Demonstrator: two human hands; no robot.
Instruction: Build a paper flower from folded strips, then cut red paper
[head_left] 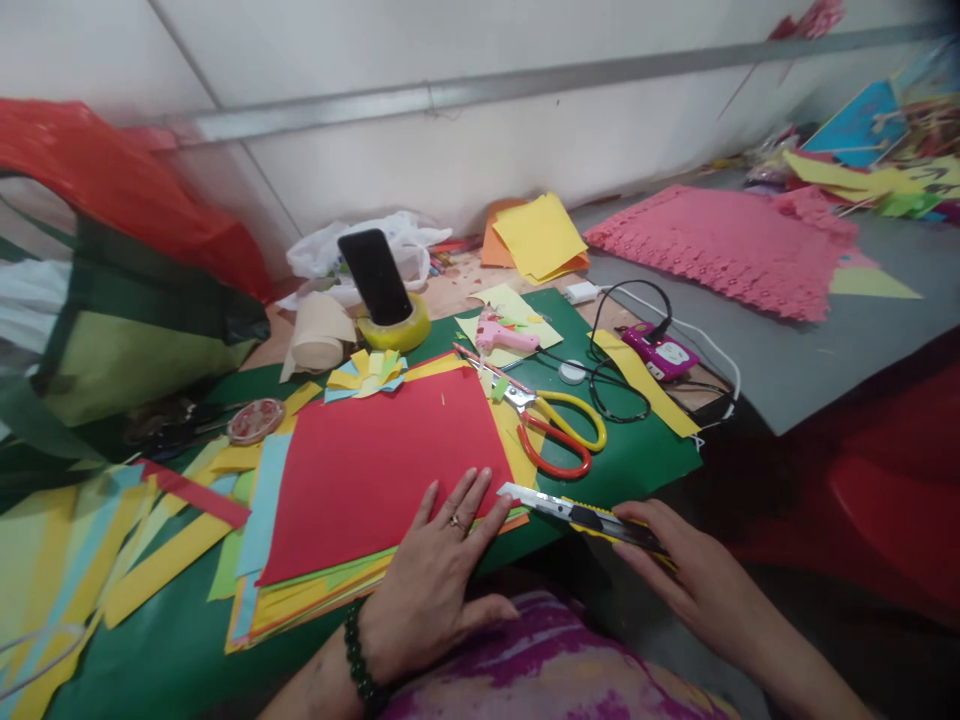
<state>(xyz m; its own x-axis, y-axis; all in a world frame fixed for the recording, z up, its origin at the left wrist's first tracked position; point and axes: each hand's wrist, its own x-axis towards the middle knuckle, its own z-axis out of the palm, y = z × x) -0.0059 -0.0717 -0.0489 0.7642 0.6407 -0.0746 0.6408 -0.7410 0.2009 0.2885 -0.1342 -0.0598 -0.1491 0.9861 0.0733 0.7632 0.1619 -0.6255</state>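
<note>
My left hand (448, 560) lies flat with its fingers spread over the near right corner of a red paper sheet (375, 465). That sheet tops a stack of coloured papers (322, 600) in yellow, green, orange and blue. In my right hand (697, 575) is a yellow and black utility knife (592, 517). Its blade is out, and the tip is at the sheet's right edge, close to my left fingertips; whether it touches the paper I cannot tell. Scissors (551, 425) with red and yellow handles rest just beyond the knife.
A pink glue gun (504, 335) and a purple power socket (660, 352) with cables lie behind. A phone (375, 275) leans on a tape roll (397, 325). Paper strips (169, 565) cover the left side. A paper flower (366, 374) sits at the stack's far edge.
</note>
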